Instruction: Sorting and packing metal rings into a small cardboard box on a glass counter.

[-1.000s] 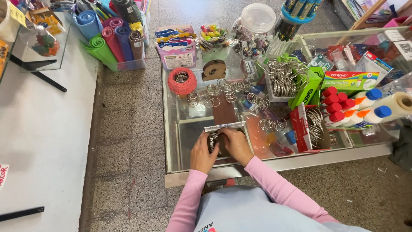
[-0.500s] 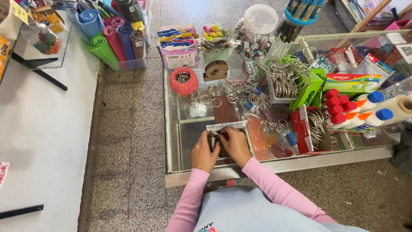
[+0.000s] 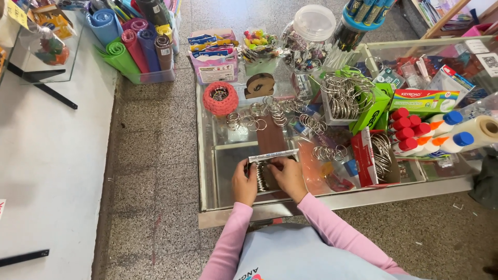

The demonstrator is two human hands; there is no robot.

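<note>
Metal rings (image 3: 261,175) between both hands

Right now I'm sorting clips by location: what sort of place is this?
Probably a stationery shop: a glass counter carries loose metal binder rings, glue bottles and a jar of pens, with rolled coloured sheets alongside.

From my feed I see a speckled grey stone floor (image 3: 155,171) running under everything, lit evenly by soft daylight. Beyond the fingers stands a glass-topped display counter (image 3: 207,171) with a pale frame, its front edge just below them. Far to their left a white wall or counter side (image 3: 46,171) fills the view, with a small glass shelf (image 3: 52,57) on dark brackets up it. Well beyond them to the right, a wooden shelf unit (image 3: 441,21) stands in the corner
</note>
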